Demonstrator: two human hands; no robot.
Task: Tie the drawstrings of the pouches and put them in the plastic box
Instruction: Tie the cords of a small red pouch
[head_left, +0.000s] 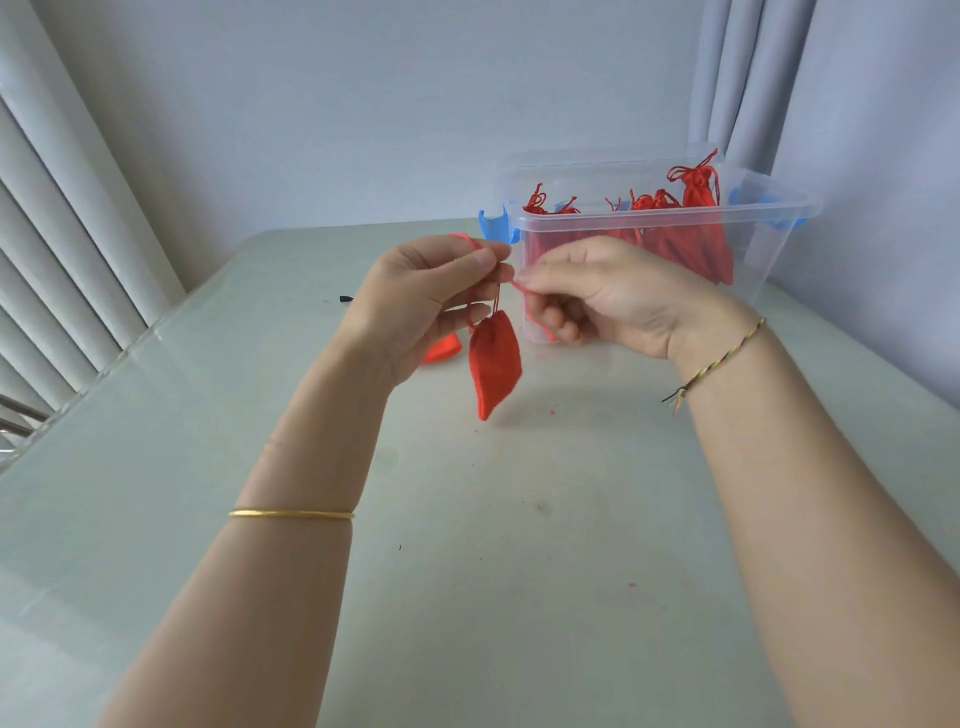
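Just in front of the clear plastic box (769, 244), a person's left hand (421, 301) and right hand (597, 296) each pinch the red drawstring (518, 285) of a red pouch (493, 364), which dangles below the fingers above the pale table (519, 545). A second pouch (445, 349) lies partly hidden behind the left hand, nearer the box. Tied red pouches (698, 192) stand inside the box.

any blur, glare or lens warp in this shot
Head view: soft even light, only a faint shadow beside the hanging pouch on the table; head view: the wide lens bends the blinds at left; head view: the drawstring looks slightly smeared.
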